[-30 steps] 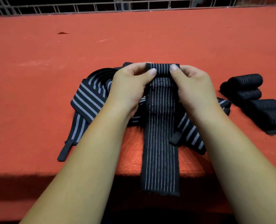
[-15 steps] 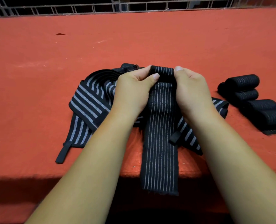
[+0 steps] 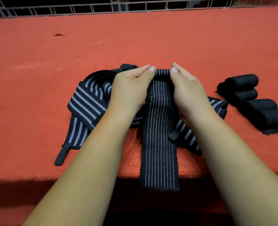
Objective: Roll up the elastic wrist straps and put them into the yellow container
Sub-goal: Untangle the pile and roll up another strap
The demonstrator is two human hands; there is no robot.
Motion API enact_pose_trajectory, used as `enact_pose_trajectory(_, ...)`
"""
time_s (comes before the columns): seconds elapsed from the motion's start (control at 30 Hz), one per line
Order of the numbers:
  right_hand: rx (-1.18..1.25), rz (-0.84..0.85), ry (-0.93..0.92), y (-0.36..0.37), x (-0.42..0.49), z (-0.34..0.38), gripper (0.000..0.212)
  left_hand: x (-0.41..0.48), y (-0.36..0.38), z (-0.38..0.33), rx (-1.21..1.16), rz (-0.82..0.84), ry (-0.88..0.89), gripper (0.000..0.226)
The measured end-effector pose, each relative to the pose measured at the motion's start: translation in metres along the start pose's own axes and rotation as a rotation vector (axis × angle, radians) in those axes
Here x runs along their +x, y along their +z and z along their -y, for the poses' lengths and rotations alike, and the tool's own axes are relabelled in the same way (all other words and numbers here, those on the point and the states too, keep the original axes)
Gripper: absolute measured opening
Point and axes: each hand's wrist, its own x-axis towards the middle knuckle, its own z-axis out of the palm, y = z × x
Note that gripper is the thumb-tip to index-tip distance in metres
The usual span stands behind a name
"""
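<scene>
Both hands work at the far end of a thin-striped strap lying on the red tabletop: the left hand and the right hand each pinch the small roll between thumb and curled fingers. The strap's loose tail hangs over the near edge, across a heap of wider-striped straps. Four rolled straps lie together off to the right.

Left hand and right hand pinch rolled end of thin-striped strap; loose straps beneath hands; rolled straps beyond right hand.
</scene>
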Motion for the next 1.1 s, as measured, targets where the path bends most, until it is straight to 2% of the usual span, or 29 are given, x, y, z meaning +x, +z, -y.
enact_pose_trajectory(0.1, -0.009, 0.041, 0.055, 0.001, -0.001, 0.0, 0.042, 0.001, -0.002, 0.0, 0.03, -0.012, 0.033, 0.037)
enact_pose_trajectory(0.2, -0.117, 0.082, 0.092, -0.001, 0.003, 0.001, 0.052, 0.001, -0.004, 0.0, 0.029, 0.024, 0.034, 0.044)
enact_pose_trajectory(0.3, -0.142, 0.062, 0.098, -0.001, 0.005, 0.0, 0.052, 0.001, -0.003, 0.002, 0.032, 0.062, -0.002, 0.054)
enact_pose_trajectory(0.37, -0.12, 0.057, 0.099, -0.001, 0.006, -0.002, 0.056, 0.001, -0.003, 0.003, 0.036, 0.094, -0.008, 0.048)
enact_pose_trajectory(0.47, -0.066, 0.05, 0.088, 0.0, 0.005, -0.004, 0.05, 0.0, -0.004, 0.004, -0.027, 0.109, 0.003, 0.029)
enact_pose_trajectory(0.53, -0.021, 0.049, 0.113, 0.001, 0.007, -0.005, 0.046, 0.0, -0.005, 0.004, -0.031, 0.103, 0.028, 0.031)
enact_pose_trajectory(0.67, -0.047, 0.07, 0.164, -0.001, 0.012, -0.006, 0.066, -0.003, -0.007, 0.001, -0.053, 0.145, 0.063, 0.038)
enact_pose_trajectory(0.77, -0.069, 0.092, 0.18, -0.002, 0.012, -0.007, 0.069, -0.005, -0.007, 0.001, -0.068, 0.153, 0.053, 0.039)
enact_pose_trajectory(0.83, -0.003, 0.078, 0.179, 0.0, 0.012, -0.007, 0.062, -0.003, -0.007, 0.002, -0.091, 0.153, 0.02, 0.037)
enact_pose_trajectory(0.97, 0.127, -0.007, 0.131, 0.002, 0.014, -0.005, 0.033, -0.004, -0.006, -0.001, -0.126, 0.165, -0.054, 0.023)
enact_pose_trajectory(1.1, 0.195, -0.038, 0.096, 0.002, 0.013, -0.002, 0.031, -0.004, -0.004, -0.005, -0.032, 0.155, -0.073, 0.025)
